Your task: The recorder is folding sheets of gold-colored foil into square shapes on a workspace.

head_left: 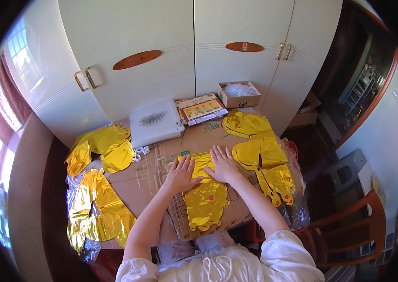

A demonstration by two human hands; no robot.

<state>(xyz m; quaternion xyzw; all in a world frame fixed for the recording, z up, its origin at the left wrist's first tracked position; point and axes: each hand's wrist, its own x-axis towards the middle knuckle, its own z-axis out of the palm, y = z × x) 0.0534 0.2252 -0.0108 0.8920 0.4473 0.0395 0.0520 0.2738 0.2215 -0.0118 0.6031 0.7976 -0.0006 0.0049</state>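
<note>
A flat gold foil balloon (206, 202) lies on the cardboard in front of me, its scalloped end toward my body. My left hand (180, 175) rests flat on its left edge, fingers stretched out and pointing away. On its upper right side lies my right hand (222, 165), also flat, with the fingers extended. Neither hand grips anything. More flat gold foil balloons lie in stacks: one group at the right (260, 152), another at the far left (102, 148), and one at the near left (95, 209).
Flattened cardboard (142, 181) covers the table. At the back sit a stack of translucent plastic bags (156, 123), printed cards (201, 109) and a small box (240, 99) of clear plastic pieces. White ribbon rolls (140, 152) lie left of centre. A wooden chair (349, 230) stands right; cabinets (128, 28) rise behind.
</note>
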